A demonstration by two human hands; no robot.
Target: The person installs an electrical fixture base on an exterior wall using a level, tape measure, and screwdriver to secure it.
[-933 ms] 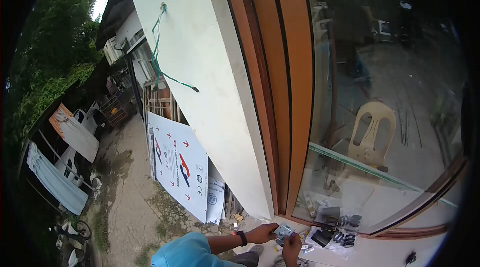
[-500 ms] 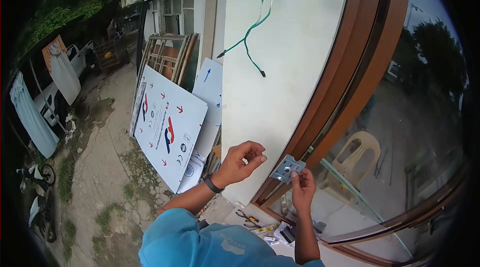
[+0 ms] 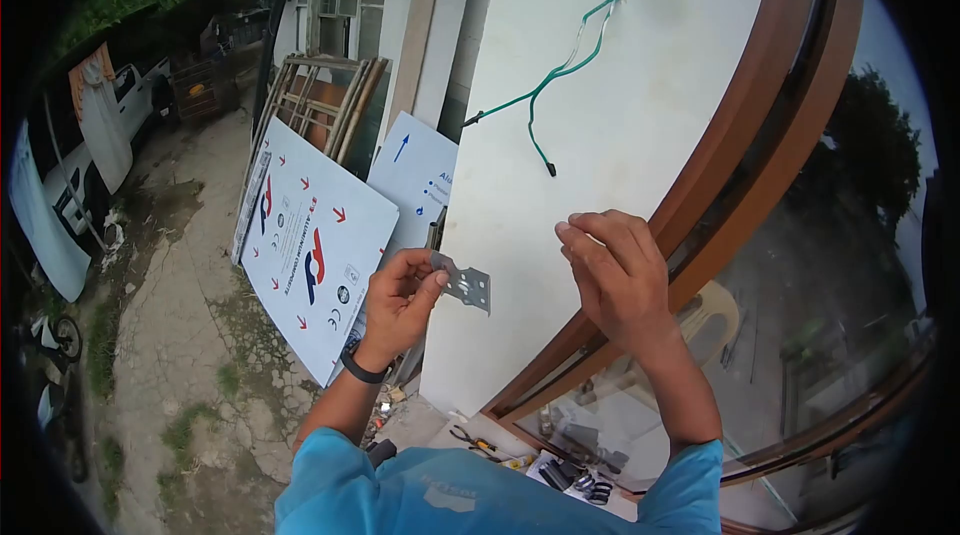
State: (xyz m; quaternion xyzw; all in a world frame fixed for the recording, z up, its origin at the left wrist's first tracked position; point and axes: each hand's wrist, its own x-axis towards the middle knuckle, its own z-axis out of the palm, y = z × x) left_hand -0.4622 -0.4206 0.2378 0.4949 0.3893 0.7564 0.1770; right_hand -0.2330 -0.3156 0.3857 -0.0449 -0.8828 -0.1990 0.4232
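Observation:
Between the thumb and fingers of my left hand [image 3: 403, 300] is a grey metal mounting plate [image 3: 466, 287] with several holes and slots. It is held up in front of the white wall panel [image 3: 590, 105]. My right hand [image 3: 620, 275] is raised to the right of the plate, apart from it. Its fingers reach to the left, loosely bent, with nothing visible in them. Above both hands, green and white wires [image 3: 545, 85] with dark ends come out of a hole in the panel.
A brown-framed glass door [image 3: 740, 125] stands on the right. Printed aluminium composite sheets [image 3: 320, 255] and a wooden frame [image 3: 335, 105] lean at the left. Pliers [image 3: 475, 441] and other small items lie on the floor below. A plastic chair [image 3: 715, 320] shows through the glass.
The metal plate has passed from my right hand to my left and moved left. My right hand has risen and let go of it. The view has shifted, too.

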